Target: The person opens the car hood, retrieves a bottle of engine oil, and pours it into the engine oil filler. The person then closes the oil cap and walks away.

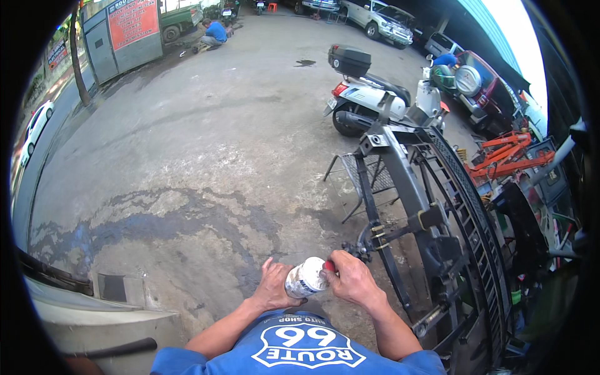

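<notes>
A white tub-like container (297, 287) with blue print and a smeared surface is held in front of my blue shirt. My left hand (274, 287) grips it around its side, with the thumb underneath. Close against its white top is my right hand (349, 277), which pinches a small red object (329, 266) at the rim. Whether the red object is part of a tool or of the lid cannot be told, since my fingers cover most of it.
A black metal vehicle frame (405, 178) stands close on my right, beside a metal mesh stand (370, 173). Beyond are a white scooter (375, 96), an orange hoist (504, 154) and parked vehicles. A person (214, 33) crouches far off. A pale body panel (112, 328) lies at lower left.
</notes>
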A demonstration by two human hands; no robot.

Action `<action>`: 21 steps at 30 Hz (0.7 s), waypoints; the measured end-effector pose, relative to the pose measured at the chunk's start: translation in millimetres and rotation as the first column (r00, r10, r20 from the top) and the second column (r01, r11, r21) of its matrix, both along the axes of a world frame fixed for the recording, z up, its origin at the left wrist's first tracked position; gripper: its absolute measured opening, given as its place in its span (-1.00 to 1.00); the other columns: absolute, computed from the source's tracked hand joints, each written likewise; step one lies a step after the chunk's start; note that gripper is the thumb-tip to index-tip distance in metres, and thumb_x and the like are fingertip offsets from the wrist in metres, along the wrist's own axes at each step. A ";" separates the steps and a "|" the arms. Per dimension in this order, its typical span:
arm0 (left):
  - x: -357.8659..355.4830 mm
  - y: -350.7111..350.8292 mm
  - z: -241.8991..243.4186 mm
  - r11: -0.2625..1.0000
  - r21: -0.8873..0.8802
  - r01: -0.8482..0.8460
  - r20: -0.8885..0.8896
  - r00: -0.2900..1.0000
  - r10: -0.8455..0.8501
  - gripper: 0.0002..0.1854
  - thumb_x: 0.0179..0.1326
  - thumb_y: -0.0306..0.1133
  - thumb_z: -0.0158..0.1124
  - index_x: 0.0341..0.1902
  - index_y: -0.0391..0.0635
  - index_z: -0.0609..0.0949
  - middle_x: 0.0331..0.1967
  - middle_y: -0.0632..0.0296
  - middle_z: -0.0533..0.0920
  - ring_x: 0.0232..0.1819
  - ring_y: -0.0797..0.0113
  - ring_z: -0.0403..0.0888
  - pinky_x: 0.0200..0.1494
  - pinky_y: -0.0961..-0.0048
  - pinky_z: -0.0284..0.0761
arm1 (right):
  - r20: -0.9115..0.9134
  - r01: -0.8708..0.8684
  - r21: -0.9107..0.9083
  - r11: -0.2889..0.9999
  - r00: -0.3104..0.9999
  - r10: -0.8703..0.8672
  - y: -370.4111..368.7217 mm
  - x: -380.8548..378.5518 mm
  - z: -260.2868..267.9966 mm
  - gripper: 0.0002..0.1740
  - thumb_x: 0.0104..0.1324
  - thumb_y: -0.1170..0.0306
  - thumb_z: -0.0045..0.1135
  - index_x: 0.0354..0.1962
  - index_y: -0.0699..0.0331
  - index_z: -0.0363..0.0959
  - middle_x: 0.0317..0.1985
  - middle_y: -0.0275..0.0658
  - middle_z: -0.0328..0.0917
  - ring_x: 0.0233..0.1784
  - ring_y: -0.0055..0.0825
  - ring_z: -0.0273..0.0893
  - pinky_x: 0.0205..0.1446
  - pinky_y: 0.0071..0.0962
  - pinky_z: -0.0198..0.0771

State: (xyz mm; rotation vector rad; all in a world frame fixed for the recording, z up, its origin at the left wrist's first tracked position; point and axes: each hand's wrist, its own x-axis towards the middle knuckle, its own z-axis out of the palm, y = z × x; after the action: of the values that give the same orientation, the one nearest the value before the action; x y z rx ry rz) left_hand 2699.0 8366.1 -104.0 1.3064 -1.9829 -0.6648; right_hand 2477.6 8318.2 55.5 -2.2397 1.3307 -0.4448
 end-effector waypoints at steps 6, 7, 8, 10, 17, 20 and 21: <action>46.0 -168.7 -6.6 0.998 -0.013 -0.061 0.015 0.998 0.061 0.05 -0.38 0.13 0.71 0.21 -0.24 0.54 0.04 0.03 0.63 0.25 0.02 0.55 0.57 -0.21 -0.03 | 0.114 -0.056 0.052 0.997 0.992 0.050 -179.9 38.7 -10.7 -0.69 0.31 0.33 0.37 -0.11 0.34 0.52 -0.29 0.02 0.58 -0.20 0.04 0.63 -0.14 -0.11 0.51; 52.2 -201.0 -11.8 0.998 -0.001 -0.063 0.042 0.997 0.063 0.05 -0.38 0.13 0.71 0.22 -0.25 0.54 0.04 0.03 0.63 0.25 0.02 0.55 0.58 -0.22 -0.04 | 0.133 -0.033 0.087 0.996 0.991 0.021 -212.1 42.7 -14.8 -0.69 0.31 0.32 0.38 -0.13 0.35 0.52 -0.31 0.02 0.60 -0.22 0.04 0.63 -0.15 -0.11 0.52; 58.9 -232.5 -16.8 0.998 0.006 -0.067 0.060 0.996 0.066 0.06 -0.38 0.13 0.70 0.22 -0.25 0.53 0.04 0.03 0.63 0.24 0.02 0.55 0.58 -0.22 -0.04 | 0.126 0.000 0.145 0.990 0.992 -0.018 -242.4 45.9 -18.2 -0.69 0.32 0.31 0.38 -0.14 0.36 0.52 -0.33 0.02 0.61 -0.25 0.05 0.64 -0.17 -0.11 0.52; 71.4 -297.1 -26.3 0.996 0.004 -0.090 0.077 0.993 0.090 0.07 -0.37 0.13 0.70 0.24 -0.26 0.53 0.05 0.03 0.63 0.25 0.02 0.55 0.59 -0.23 -0.06 | 0.115 -0.004 0.158 0.987 0.993 -0.015 -312.8 57.3 -28.3 -0.68 0.33 0.28 0.40 -0.18 0.36 0.54 -0.40 0.01 0.65 -0.33 0.05 0.66 -0.25 -0.09 0.53; 122.4 -507.7 -17.8 0.976 0.105 -0.193 0.112 0.977 0.181 0.08 -0.31 0.20 0.67 0.29 -0.18 0.51 0.10 0.08 0.61 0.33 0.05 0.50 0.60 -0.24 -0.13 | 0.047 -0.319 0.081 0.944 0.948 0.316 -563.6 118.1 -20.4 -0.77 0.25 0.48 0.33 -0.12 0.29 0.60 -0.19 -0.06 0.62 -0.08 -0.07 0.63 0.00 -0.16 0.53; 149.2 -601.7 -24.4 0.961 0.099 -0.260 0.127 0.961 0.247 0.05 -0.30 0.17 0.69 0.29 -0.16 0.52 0.11 0.09 0.62 0.33 0.07 0.50 0.60 -0.24 -0.14 | 0.034 -0.456 0.042 0.889 0.890 0.455 -669.2 149.6 -25.1 -0.64 0.14 0.58 0.32 -0.06 0.22 0.65 -0.05 -0.15 0.60 0.11 -0.15 0.56 0.16 -0.25 0.49; 158.1 -635.5 -30.0 0.957 0.104 -0.272 0.131 0.957 0.257 0.05 -0.30 0.16 0.69 0.29 -0.15 0.52 0.11 0.09 0.62 0.33 0.07 0.50 0.60 -0.24 -0.15 | 0.042 -0.484 0.025 0.875 0.875 0.483 -706.6 160.0 -29.9 -0.65 0.16 0.57 0.33 -0.06 0.22 0.65 -0.06 -0.14 0.60 0.10 -0.15 0.57 0.16 -0.24 0.49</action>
State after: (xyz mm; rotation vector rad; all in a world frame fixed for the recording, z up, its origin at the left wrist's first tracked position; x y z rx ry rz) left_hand 2857.1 7730.6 -134.0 1.6831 -1.8325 -0.5982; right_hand 2637.7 7611.6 25.5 -2.4124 0.7048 -0.2706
